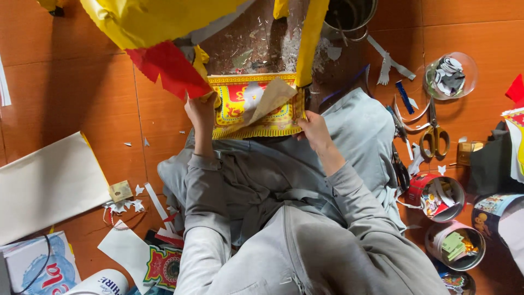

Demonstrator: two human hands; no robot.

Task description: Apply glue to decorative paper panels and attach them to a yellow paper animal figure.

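Observation:
I sit on a brown floor with grey-clad legs in front of me. A yellow and red patterned paper sheet (256,106) lies across my knees, with a beige paper piece (270,98) peeled up from its middle. My left hand (201,112) grips the sheet's left edge, next to a red paper piece (169,68) that hangs from yellow paper (142,19) above. My right hand (314,128) pinches the sheet's lower right corner. A yellow strip (311,38) hangs just above that hand.
Scissors with yellow handles (434,134) lie to the right, with black scissors (400,164) nearer my leg. Round tins (456,246) and a clear bowl (452,74) hold paper cutouts. A large white sheet (46,186) and paper scraps lie to the left.

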